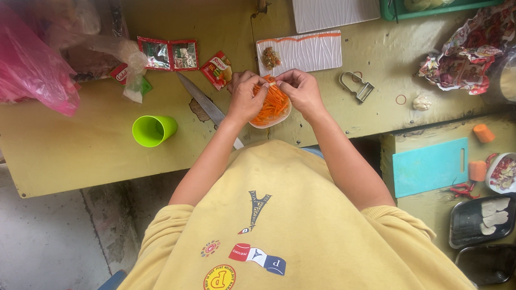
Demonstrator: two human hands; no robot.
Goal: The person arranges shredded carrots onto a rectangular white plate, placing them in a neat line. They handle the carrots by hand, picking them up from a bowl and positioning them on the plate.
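Carrot shreds [271, 105]: heaped in a small white bowl [272, 121] at frame centre on the bench [84, 137]. A pinch is grasped by fingers of left hand [245, 98] and right hand [300, 90]. Uncut carrot chunks [479, 152] are seen at right; shredding appears largely done.

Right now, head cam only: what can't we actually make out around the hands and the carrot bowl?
- Bowl of carrot strips: mostly covered by both hands.
- Left hand and right hand: fingers meet over the strips; whether they pinch any is too small to tell.
- Knife: handle end hidden under the left forearm.
- Green tray: cut off by the top edge.
- Pink bag: contents hidden.
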